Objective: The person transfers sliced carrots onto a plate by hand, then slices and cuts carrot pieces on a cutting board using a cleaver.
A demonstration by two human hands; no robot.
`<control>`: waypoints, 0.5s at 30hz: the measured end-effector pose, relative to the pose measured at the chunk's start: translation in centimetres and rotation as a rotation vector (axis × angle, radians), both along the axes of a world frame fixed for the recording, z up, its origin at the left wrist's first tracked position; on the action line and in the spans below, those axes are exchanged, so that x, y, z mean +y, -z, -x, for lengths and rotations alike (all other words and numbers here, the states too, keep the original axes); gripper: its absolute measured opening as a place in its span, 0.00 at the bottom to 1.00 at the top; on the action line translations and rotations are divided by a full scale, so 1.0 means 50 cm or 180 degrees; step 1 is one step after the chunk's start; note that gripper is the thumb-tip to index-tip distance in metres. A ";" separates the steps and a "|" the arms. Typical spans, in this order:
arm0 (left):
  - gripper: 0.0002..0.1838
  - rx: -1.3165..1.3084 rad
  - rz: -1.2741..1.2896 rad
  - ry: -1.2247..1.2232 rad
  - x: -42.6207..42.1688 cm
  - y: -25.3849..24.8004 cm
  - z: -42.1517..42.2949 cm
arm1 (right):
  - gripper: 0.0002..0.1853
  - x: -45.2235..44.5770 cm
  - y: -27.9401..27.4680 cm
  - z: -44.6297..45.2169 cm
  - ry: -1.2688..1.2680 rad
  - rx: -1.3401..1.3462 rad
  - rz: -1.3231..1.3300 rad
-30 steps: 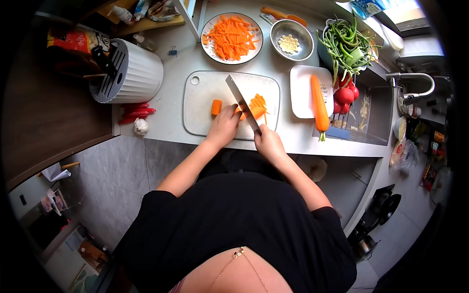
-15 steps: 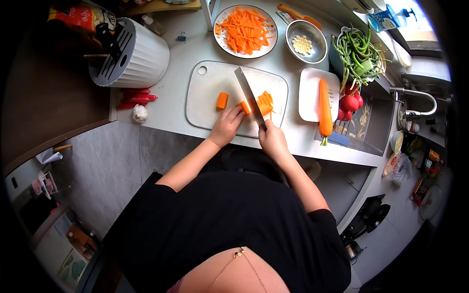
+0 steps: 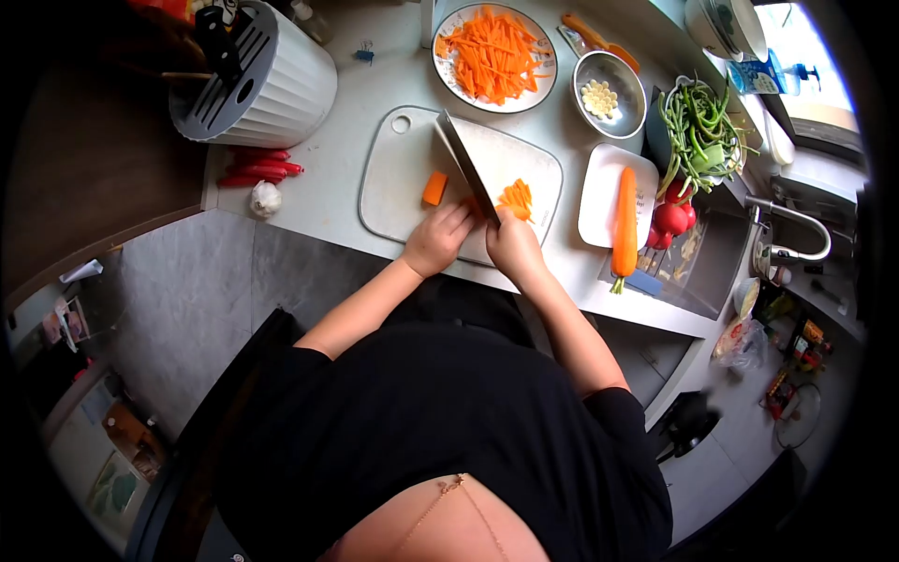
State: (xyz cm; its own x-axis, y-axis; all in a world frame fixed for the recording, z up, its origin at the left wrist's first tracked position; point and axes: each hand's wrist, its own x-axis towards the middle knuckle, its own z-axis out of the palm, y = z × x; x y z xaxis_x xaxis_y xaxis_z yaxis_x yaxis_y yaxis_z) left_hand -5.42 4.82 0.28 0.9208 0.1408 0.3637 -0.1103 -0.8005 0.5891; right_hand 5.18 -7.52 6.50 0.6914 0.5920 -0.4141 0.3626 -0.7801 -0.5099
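Note:
My right hand [image 3: 515, 244] grips a kitchen knife [image 3: 467, 167] by its handle, and the broad blade points up and left over the white cutting board [image 3: 389, 192]. Close against the blade's left side, my left hand [image 3: 437, 240] has its fingers bent over a carrot piece, mostly hidden by fingers and knife. A separate carrot chunk [image 3: 434, 188] lies just above the left hand. To the right of the blade, thin carrot slices [image 3: 517, 199] lie in a loose pile on the board.
Beyond the board stand a plate of carrot strips [image 3: 492, 56] and a metal bowl [image 3: 609, 94] with pale pieces. A white tray [image 3: 599, 192] carries a whole carrot [image 3: 626, 220]. Green beans [image 3: 698, 131] and radishes [image 3: 670, 219] are by the sink. Garlic [image 3: 265, 199] lies left.
The head view has shifted slightly. The right hand and knife have moved left, closer to the left hand, and the blade now covers more of the carrot piece.

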 end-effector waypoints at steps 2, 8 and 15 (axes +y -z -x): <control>0.18 -0.0079 -0.0053 0.0024 -0.001 0.022 0.003 | 0.11 -0.011 -0.023 0.004 -0.0010 -0.0023 0.0021; 0.18 0.0010 0.0003 0.0031 -0.001 0.006 0.013 | 0.11 -0.036 -0.028 0.038 0.0008 0.0078 0.0157; 0.17 -0.0075 0.0116 0.0092 0.005 0.002 0.005 | 0.10 0.020 -0.014 0.023 -0.0001 -0.0022 0.0351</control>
State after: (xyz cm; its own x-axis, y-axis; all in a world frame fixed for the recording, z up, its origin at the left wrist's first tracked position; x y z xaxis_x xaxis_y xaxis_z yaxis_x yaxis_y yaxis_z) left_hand -5.68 5.07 0.16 0.9159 0.1278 0.3806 -0.1473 -0.7749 0.6146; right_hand 4.01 -6.52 7.20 0.6942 0.5434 -0.4720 0.3660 -0.8312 -0.4186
